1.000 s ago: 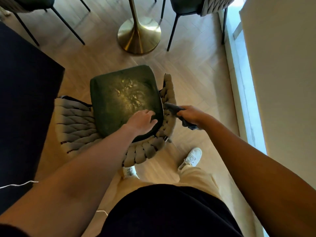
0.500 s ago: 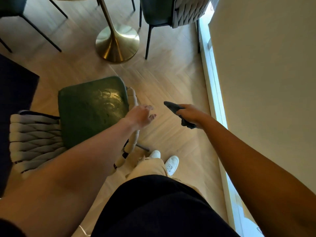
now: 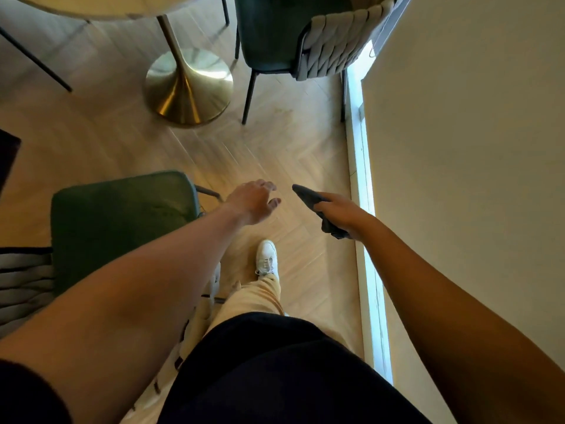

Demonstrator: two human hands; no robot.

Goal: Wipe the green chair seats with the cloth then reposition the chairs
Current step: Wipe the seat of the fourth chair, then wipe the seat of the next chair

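The near green chair [image 3: 119,221] sits low on the left, nothing touching its seat. Just right of it the left hand [image 3: 253,200] hangs over the floor, fingers loosely spread, holding nothing. Further right, the right hand [image 3: 339,209] grips the dark cloth [image 3: 318,209]. Judging by this, the next move is carrying the cloth to the far chair [image 3: 275,35] beside the desk [image 3: 91,4].

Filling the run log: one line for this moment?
left hand open, free | right hand grips cloth | near chair untouched
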